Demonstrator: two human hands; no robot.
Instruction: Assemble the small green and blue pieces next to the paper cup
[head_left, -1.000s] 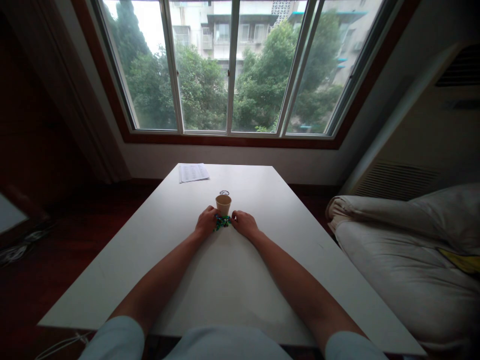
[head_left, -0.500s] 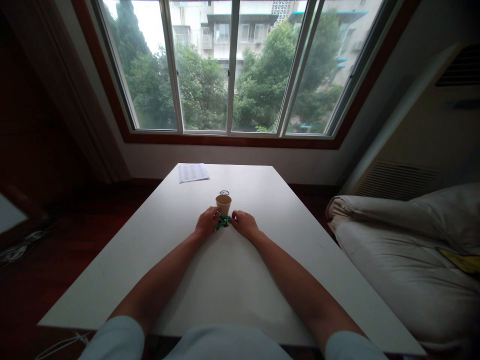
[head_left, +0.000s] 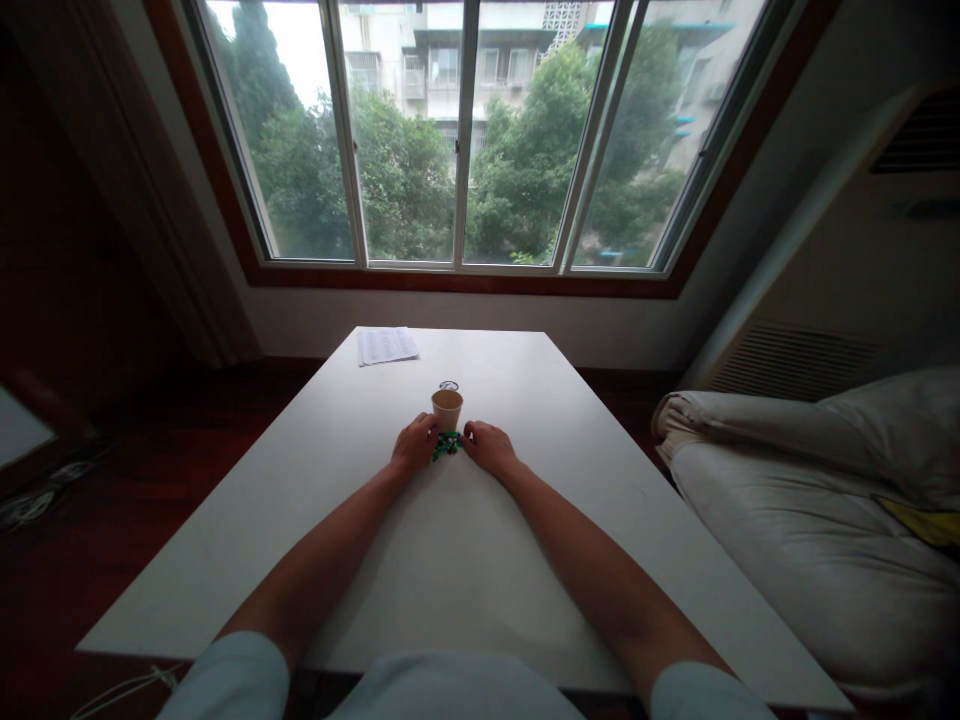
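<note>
A brown paper cup (head_left: 447, 402) stands upright on the white table, its mouth toward me. Just in front of it lies a small heap of green and dark bead-like pieces (head_left: 448, 443), too small to make out singly. My left hand (head_left: 415, 442) is at the left of cup and heap, its fingers bent and drawn together close to the cup's side. On the other side, my right hand (head_left: 489, 446) rests by the heap's right edge with fingers curled. Whatever either hand's fingertips hold is hidden or too small to see.
Behind the cup lies a small ring-shaped thing (head_left: 448, 385). Printed sheets of paper (head_left: 388, 346) lie at the far left of the white table (head_left: 585, 560). A covered sofa (head_left: 810, 500) flanks the table on the right, and a window (head_left: 457, 150) is beyond it.
A small bluish spot at my left fingertips beside the cup no longer shows. The left fingers have shifted slightly; my right hand and the cup look the same.
</note>
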